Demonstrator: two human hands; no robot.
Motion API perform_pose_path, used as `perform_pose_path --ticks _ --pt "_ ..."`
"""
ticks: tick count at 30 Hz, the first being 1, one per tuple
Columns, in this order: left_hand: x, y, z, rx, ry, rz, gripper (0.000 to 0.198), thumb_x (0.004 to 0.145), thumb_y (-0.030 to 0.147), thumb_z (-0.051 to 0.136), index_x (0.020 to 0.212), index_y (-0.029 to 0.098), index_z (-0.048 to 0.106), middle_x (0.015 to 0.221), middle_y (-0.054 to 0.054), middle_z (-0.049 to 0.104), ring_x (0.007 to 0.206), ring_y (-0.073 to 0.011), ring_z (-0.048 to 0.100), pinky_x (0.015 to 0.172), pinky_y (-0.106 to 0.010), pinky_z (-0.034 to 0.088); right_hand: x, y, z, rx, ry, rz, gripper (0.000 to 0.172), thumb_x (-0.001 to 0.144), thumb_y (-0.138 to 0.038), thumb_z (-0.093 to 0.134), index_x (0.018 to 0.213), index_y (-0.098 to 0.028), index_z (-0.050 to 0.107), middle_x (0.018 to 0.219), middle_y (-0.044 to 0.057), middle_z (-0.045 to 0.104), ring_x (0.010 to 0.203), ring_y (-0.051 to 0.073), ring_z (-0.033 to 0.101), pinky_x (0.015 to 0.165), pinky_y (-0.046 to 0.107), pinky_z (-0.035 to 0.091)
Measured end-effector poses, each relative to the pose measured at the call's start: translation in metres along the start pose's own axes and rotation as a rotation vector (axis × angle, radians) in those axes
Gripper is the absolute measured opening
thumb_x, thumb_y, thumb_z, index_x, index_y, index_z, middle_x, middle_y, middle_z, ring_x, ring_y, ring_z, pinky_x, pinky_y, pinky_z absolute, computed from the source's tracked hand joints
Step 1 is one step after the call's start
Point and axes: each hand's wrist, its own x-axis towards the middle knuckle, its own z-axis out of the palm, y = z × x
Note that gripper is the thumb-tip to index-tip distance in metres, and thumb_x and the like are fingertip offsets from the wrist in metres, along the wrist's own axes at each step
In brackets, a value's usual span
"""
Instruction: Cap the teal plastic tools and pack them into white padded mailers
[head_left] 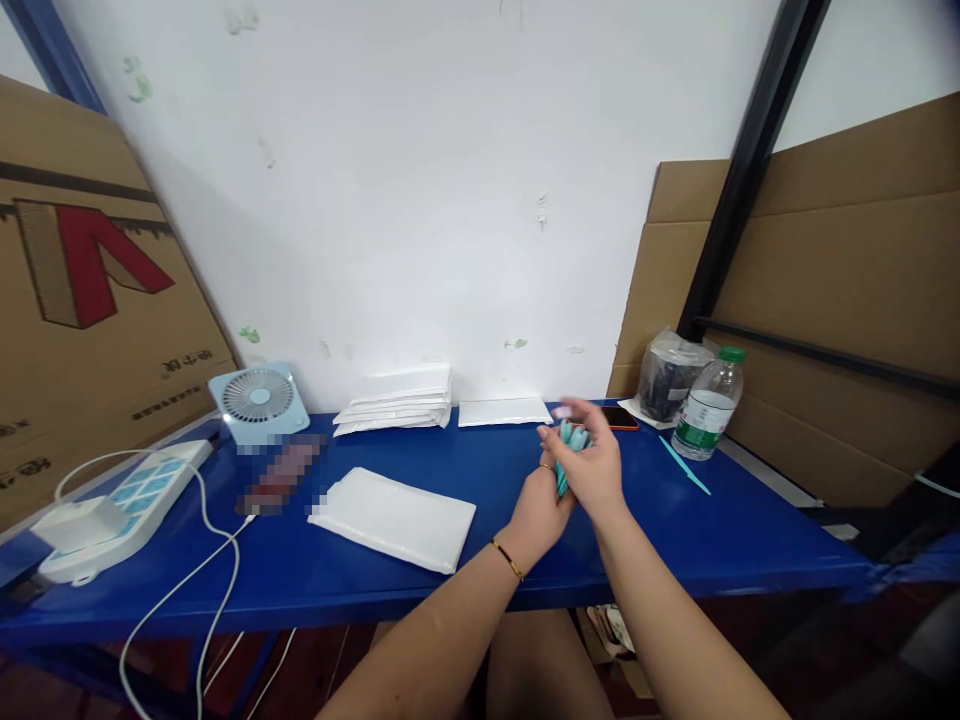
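Note:
A small bunch of slim teal plastic sticks [562,478] with rounded, wider upper ends is held between my two hands, a little above the right half of the table. My left hand [538,508], with a ring and a gold bracelet, is closed around the lower part of the bunch. Against its upper part rests my right hand [596,465], thumb in front and fingers curled behind; its fingertips are slightly blurred. How many sticks there are is hidden by the fingers. A similar single teal stick [685,466] with a pointed end lies on the table to the right.
On the blue table [420,460] lie a white padded envelope [397,520], an envelope stack [397,400] and another envelope [504,411] by the wall. A fan [261,400], power strip [161,490] and cable stand left. A bottle [707,405], wrapped black item [667,385] and phone [619,418] are right.

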Motion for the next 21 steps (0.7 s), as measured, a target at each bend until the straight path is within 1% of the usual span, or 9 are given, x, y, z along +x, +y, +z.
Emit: perform_pose_path --ticks 2,5,10,12,13,15,17,19,21 --pt "-0.014 0.001 0.003 -0.183 0.018 -0.059 0.034 0.076 0.018 0.05 0.11 0.013 0.048 0.108 -0.011 0.06 0.096 -0.0208 0.058 0.081 -0.029 0.047 -0.009 -0.012 0.008 -0.102 -0.051 -0.112 0.014 0.078 -0.032 0.06 0.084 -0.02 0.06 0.082 0.004 0.059 0.077 0.018 0.058 0.073 0.032 0.048" --pt "-0.026 -0.006 0.001 -0.278 -0.065 -0.164 0.022 0.079 0.02 0.048 0.099 0.013 0.055 0.097 -0.008 0.064 0.091 -0.0196 0.058 0.079 -0.029 0.048 -0.027 -0.018 0.016 -0.17 -0.13 -0.2 0.013 0.079 -0.028 0.059 0.068 -0.02 0.056 0.069 0.001 0.056 0.067 0.016 0.054 0.066 0.029 0.044" --pt "-0.028 -0.011 -0.003 -0.2 -0.052 -0.163 0.021 0.076 0.019 0.049 0.095 0.014 0.055 0.101 -0.009 0.06 0.095 -0.0201 0.053 0.087 -0.032 0.043 -0.041 -0.023 0.019 -0.184 -0.207 -0.193 0.017 0.077 -0.027 0.06 0.063 -0.02 0.053 0.068 0.001 0.055 0.066 0.016 0.053 0.065 0.029 0.044" --pt "-0.032 -0.005 -0.005 -0.24 -0.054 -0.201 0.017 0.075 0.021 0.051 0.09 0.014 0.055 0.086 -0.006 0.061 0.08 -0.0177 0.055 0.076 -0.031 0.046 -0.04 -0.028 0.012 -0.13 -0.2 -0.103 0.011 0.073 -0.029 0.064 0.073 -0.02 0.057 0.072 0.002 0.058 0.069 0.016 0.055 0.068 0.03 0.045" --pt "-0.035 0.0 -0.007 -0.295 -0.084 -0.244 0.014 0.074 0.022 0.052 0.086 0.015 0.054 0.073 -0.003 0.059 0.067 -0.015 0.054 0.066 -0.029 0.046 -0.039 -0.03 0.006 -0.06 -0.23 -0.028 0.019 0.071 -0.029 0.067 0.086 -0.021 0.059 0.077 0.002 0.06 0.072 0.017 0.057 0.069 0.031 0.046" --pt "-0.044 0.011 -0.014 -0.496 -0.226 -0.372 0.013 0.071 0.027 0.057 0.075 0.016 0.05 0.051 0.005 0.044 0.045 -0.0084 0.04 0.048 -0.023 0.038 -0.039 -0.035 -0.007 0.165 -0.403 0.15 0.058 0.065 -0.031 0.072 0.117 -0.025 0.048 0.088 0.004 0.062 0.079 0.02 0.06 0.071 0.033 0.048" --pt "-0.056 0.024 -0.022 -0.763 -0.501 -0.493 0.025 0.069 0.032 0.062 0.063 0.017 0.042 0.042 0.01 0.027 0.036 -0.004 0.024 0.041 -0.02 0.027 -0.044 -0.039 -0.018 0.42 -0.699 0.292 0.076 0.059 -0.037 0.076 0.125 -0.023 0.042 0.096 0.007 0.063 0.087 0.023 0.061 0.073 0.036 0.048" --pt "-0.068 0.034 -0.028 -0.954 -0.869 -0.558 0.04 0.066 0.038 0.065 0.053 0.019 0.033 0.039 0.011 0.022 0.035 -0.0027 0.018 0.039 -0.02 0.023 -0.054 -0.043 -0.023 0.598 -0.967 0.356 0.059 0.055 -0.045 0.075 0.105 -0.018 0.06 0.096 0.01 0.064 0.091 0.027 0.06 0.079 0.04 0.047" --pt "-0.08 0.042 -0.033 -1.062 -1.099 -0.59 0.047 0.064 0.04 0.067 0.049 0.019 0.027 0.039 0.01 0.022 0.035 -0.0026 0.017 0.039 -0.021 0.021 -0.067 -0.047 -0.021 0.658 -1.042 0.378 0.039 0.059 -0.049 0.072 0.076 -0.015 0.066 0.09 0.01 0.066 0.091 0.027 0.061 0.088 0.044 0.042"
